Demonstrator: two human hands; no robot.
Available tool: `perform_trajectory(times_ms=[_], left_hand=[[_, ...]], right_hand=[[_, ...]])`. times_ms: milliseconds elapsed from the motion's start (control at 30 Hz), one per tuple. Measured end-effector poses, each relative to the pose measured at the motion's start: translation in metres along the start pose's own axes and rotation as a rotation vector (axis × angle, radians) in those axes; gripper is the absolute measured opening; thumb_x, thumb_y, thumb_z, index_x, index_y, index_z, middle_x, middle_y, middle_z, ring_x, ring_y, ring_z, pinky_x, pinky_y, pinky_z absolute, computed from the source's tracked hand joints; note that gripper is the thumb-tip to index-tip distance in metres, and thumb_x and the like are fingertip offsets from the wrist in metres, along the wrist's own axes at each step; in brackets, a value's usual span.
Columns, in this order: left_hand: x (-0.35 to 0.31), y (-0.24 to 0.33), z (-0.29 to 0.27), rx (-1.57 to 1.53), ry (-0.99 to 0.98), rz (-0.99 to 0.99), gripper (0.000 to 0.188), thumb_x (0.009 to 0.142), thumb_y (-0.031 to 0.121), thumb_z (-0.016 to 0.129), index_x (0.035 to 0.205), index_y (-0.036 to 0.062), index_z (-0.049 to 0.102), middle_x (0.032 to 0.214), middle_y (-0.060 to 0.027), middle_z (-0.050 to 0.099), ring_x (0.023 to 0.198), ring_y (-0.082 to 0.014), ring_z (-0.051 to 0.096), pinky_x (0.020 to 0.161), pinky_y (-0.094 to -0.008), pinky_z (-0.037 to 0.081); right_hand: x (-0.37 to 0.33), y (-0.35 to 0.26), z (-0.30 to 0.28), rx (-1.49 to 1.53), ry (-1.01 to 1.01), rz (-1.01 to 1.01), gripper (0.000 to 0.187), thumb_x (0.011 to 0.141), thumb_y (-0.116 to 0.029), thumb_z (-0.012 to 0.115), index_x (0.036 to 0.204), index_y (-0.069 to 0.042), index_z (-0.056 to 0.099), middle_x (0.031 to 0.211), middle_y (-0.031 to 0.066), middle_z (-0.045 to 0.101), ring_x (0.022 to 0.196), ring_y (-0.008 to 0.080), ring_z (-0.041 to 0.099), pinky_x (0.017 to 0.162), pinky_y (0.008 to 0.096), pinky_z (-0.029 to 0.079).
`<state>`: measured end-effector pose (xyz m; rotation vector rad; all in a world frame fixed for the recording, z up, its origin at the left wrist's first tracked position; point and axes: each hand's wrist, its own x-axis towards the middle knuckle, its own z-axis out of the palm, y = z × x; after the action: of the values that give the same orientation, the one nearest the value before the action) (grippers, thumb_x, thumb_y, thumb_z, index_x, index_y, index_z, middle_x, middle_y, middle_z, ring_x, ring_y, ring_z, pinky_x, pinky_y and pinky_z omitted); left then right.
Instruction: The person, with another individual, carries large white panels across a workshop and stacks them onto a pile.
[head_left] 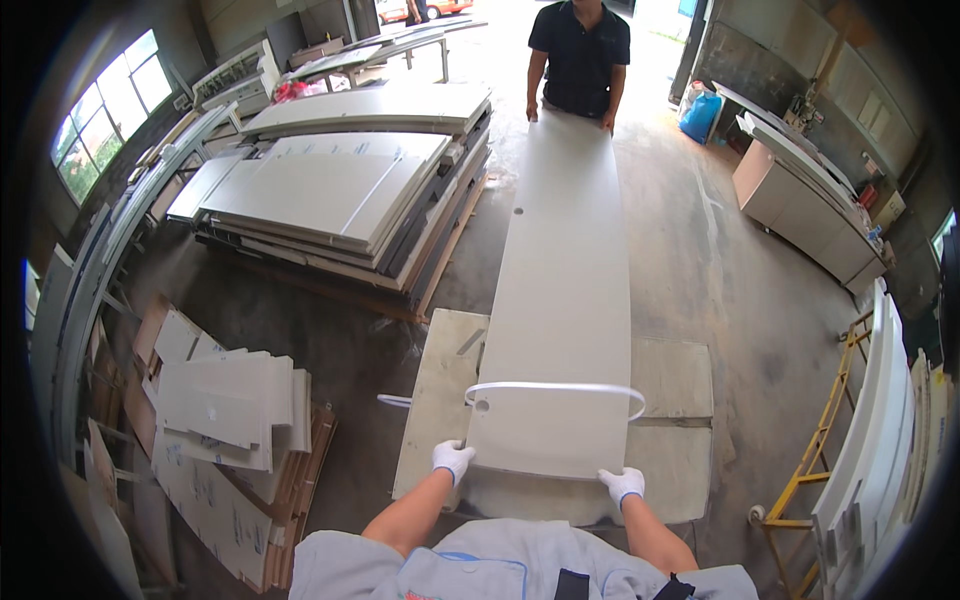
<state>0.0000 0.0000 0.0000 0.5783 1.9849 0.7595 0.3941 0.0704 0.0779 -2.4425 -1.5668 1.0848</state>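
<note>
With twelve o'clock at the top of the view, a long, flat, light-grey rectangular panel [565, 300] stretches from one o'clock down toward six, its near end above a low, pale, worn platform [672, 375]. The white-gloved left hand [453, 456], between six and seven o'clock, grasps the panel at its near left corner; the bare forearm slants up to it from seven o'clock. The white-gloved right hand [626, 484], at five o'clock, grips the near right corner, thumb toward the top face, fingers mostly hidden; its forearm angles inward from the lower edge. Both arms reach forward, hands spread about the panel's width. A thin white looped strip [555, 386] crosses the panel just ahead of the hands. At one o'clock, a co-worker in a dark short-sleeved shirt [580, 55] stands with both hands at the far end.
</note>
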Motion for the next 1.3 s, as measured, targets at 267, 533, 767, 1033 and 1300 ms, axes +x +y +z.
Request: perform_trajectory(times_ms=[267, 533, 767, 1033, 1300], left_hand=[[0.008, 0.013, -0.011, 0.027, -0.063, 0.008, 0.038, 0.077, 0.019, 0.076, 0.108, -0.0031, 0.072, 0.101, -0.0137, 0.074, 0.092, -0.0208, 0.069, 0.084, -0.0322, 0.052], [0.003, 0.009, -0.009, 0.083, -0.062, 0.043, 0.044, 0.078, 0.024, 0.075, 0.112, -0.0037, 0.070, 0.107, -0.0168, 0.073, 0.099, -0.0253, 0.069, 0.089, -0.0338, 0.052], [0.002, 0.002, -0.007, 0.083, -0.048, 0.066, 0.048, 0.079, 0.027, 0.073, 0.116, -0.0026, 0.068, 0.112, -0.0185, 0.071, 0.104, -0.0280, 0.068, 0.093, -0.0352, 0.051], [-0.007, 0.011, -0.007, 0.184, -0.033, 0.101, 0.050, 0.080, 0.033, 0.071, 0.117, -0.0019, 0.067, 0.113, -0.0213, 0.070, 0.107, -0.0325, 0.066, 0.095, -0.0373, 0.050], [-0.003, 0.005, -0.004, 0.103, -0.028, 0.105, 0.049, 0.080, 0.030, 0.071, 0.117, -0.0024, 0.067, 0.113, -0.0210, 0.069, 0.107, -0.0318, 0.066, 0.095, -0.0368, 0.050]], right_hand=[[0.017, 0.013, 0.022, 0.054, 0.044, 0.004, 0.053, 0.067, -0.041, 0.084, 0.096, 0.002, 0.074, 0.094, 0.0200, 0.074, 0.090, 0.0324, 0.071, 0.082, 0.0404, 0.054], [0.014, 0.015, 0.021, 0.076, 0.091, -0.004, 0.056, 0.066, -0.042, 0.083, 0.095, 0.004, 0.073, 0.095, 0.0222, 0.073, 0.090, 0.0336, 0.070, 0.082, 0.0406, 0.054], [-0.003, -0.001, 0.008, 0.097, 0.074, 0.001, 0.058, 0.065, -0.042, 0.083, 0.097, 0.006, 0.072, 0.097, 0.0226, 0.072, 0.092, 0.0335, 0.070, 0.083, 0.0403, 0.053], [0.012, 0.016, 0.018, 0.095, 0.072, -0.013, 0.055, 0.065, -0.039, 0.085, 0.098, 0.004, 0.072, 0.098, 0.0215, 0.073, 0.093, 0.0344, 0.070, 0.085, 0.0411, 0.053], [0.016, 0.019, 0.022, 0.088, 0.073, -0.030, 0.052, 0.067, -0.037, 0.083, 0.098, 0.004, 0.073, 0.095, 0.0203, 0.073, 0.089, 0.0316, 0.070, 0.082, 0.0398, 0.054]])
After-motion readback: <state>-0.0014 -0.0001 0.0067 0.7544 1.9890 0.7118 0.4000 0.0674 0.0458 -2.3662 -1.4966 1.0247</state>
